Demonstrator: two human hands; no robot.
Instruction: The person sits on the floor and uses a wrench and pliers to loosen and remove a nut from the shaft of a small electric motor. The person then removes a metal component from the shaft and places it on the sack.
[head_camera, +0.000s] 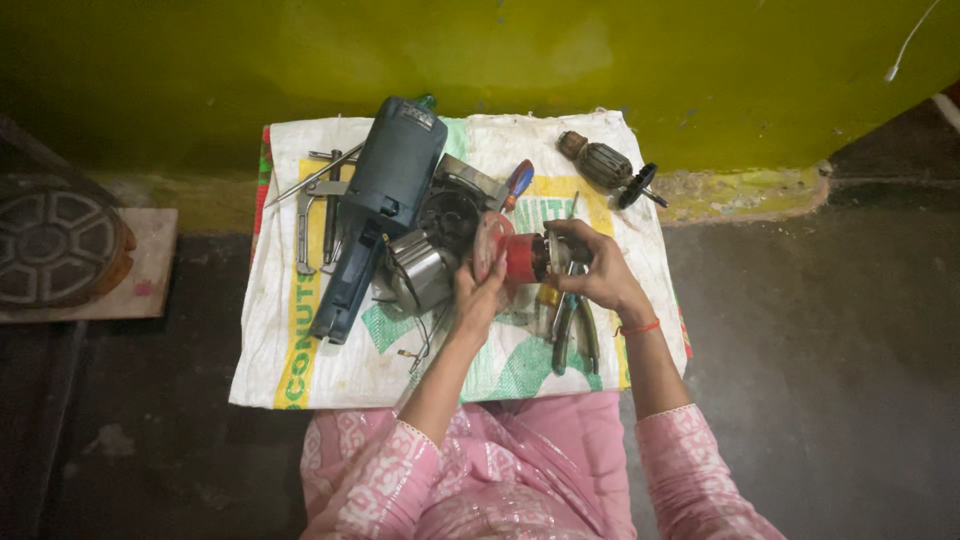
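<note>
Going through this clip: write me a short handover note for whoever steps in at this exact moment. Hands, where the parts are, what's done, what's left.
Left hand: holds the fan end of the red motor armature, lifted above the woven sack.
Right hand: grips the armature's other end, fingers around the shaft.
Parts: blue power tool body lies opened on the sack, its metal stator housing beside it. A second armature sits at the far right corner. Pliers lie below the right hand, a screwdriver and wrenches further off.
Done: the tool is apart and the armature out.
Left: the armature is not seated in anything; the tool is unassembled.
</note>
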